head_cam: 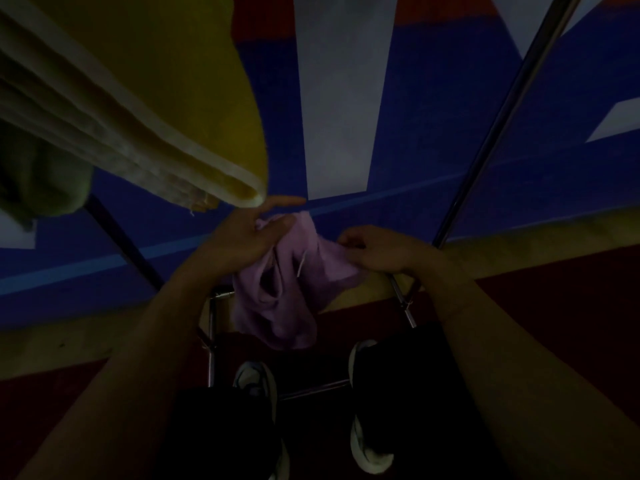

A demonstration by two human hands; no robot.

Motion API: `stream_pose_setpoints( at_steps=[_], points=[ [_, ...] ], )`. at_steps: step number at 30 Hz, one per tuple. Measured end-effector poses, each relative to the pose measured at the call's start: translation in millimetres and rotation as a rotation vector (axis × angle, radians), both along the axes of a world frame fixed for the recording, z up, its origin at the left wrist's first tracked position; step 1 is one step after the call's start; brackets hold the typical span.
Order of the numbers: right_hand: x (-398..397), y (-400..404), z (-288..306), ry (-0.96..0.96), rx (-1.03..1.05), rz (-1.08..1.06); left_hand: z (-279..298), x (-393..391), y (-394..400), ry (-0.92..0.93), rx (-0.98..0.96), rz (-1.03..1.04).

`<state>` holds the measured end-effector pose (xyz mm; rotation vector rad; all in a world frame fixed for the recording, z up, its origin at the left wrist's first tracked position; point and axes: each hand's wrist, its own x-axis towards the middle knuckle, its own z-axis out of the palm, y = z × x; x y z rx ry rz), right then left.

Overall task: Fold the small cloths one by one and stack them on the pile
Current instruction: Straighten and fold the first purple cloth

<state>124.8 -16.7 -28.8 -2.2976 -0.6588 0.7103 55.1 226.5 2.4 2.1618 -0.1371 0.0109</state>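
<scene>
Both our hands are on the lilac cloth (287,282). Left hand (242,242) grips its upper left part: thumb and lower fingers are pressed into the fabric, while the index finger sticks out straight, pointing right. Right hand (377,252) has curled fingers pinching the cloth's right edge. Lighting is very dim, so finer finger detail is hard to read.

The cloth hangs in the air between the hands, bunched and unfolded, with a deep crease down the middle and its lower end drooping toward our feet. A thin pale thread or tag shows near its centre.

Upper left: a pile of folded cloths (114,109), yellow piece on top with a pale border, paler layers stacked beneath. Its near corner sits just above and beside the left index finger; we cannot tell whether they touch. A crumpled green cloth (41,181) lies left of the pile, below its edge.

No bin or basket is visible.

Below the hands: a metal frame (211,341) of thin tubes, and a long metal pole (502,123) running diagonally up right. Our white shoes (367,445) and dark trousers (408,382) stand on a floor (433,98) with blue, white, red and yellow fields.
</scene>
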Motion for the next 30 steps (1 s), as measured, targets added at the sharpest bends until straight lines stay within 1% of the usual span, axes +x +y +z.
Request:
stream_pose_setpoints(
  at_steps=[2, 3, 5, 7, 8, 9, 11, 13, 16, 19, 22, 24, 28, 30],
  points=[
    [-0.1, 2.0, 1.7, 0.009, 0.094, -0.104, -0.5, -0.3, 0.8, 0.01, 0.023, 0.01],
    [-1.7, 3.1, 3.5, 0.039, 0.174, -0.158, -2.1, 1.1, 1.6, 0.011, 0.029, 0.037],
    [-6.5, 3.9, 9.5, 0.184, 0.399, -0.229, -1.0, 2.5, 1.0, 0.003, 0.034, 0.093],
    [-12.5, 1.5, 17.6, 0.366, 0.621, -0.18, -1.2, 4.6, 5.2, 0.001, 0.03, 0.144],
    [-15.1, 0.1, 20.5, 0.388, 0.663, -0.11, -3.4, 6.5, 9.3, 0.007, 0.019, 0.179],
    [-17.6, -1.0, 23.1, 0.355, 0.635, -0.039, -5.0, 8.0, 13.6, 0.024, 0.016, 0.207],
    [-18.0, -1.5, 22.6, 0.2, 0.451, 0.065, -6.0, 8.9, 19.2, 0.049, 0.03, 0.236],
    [-17.0, -1.2, 22.4, 0.107, 0.332, 0.106, -8.2, 10.0, 22.6, 0.049, 0.031, 0.24],
    [-17.1, -1.1, 21.9, 0.09, 0.308, 0.129, -5.8, 9.6, 21.9, 0.022, 0.008, 0.221],
    [-15.8, 1.7, 18.7, 0.076, 0.242, 0.135, -6.1, 9.1, 22.9, 0.042, 0.008, 0.219],
    [-17.8, 6.1, 20.1, 0.045, 0.192, 0.089, -5.6, 7.9, 21.2, 0.067, 0.011, 0.171],
    [-20.3, 7.8, 23.9, -0.002, 0.195, -0.006, -4.1, 5.2, 15.9, 0.054, -0.013, 0.123],
    [-17.8, 8.5, 24.2, -0.026, 0.363, -0.237, 2.1, -1.4, 3.8, 0.037, -0.082, 0.002],
    [-13.3, 7.9, 20.9, -0.075, 0.404, -0.288, 3.1, -2.1, 0.0, 0.041, -0.106, -0.031]
  ],
)
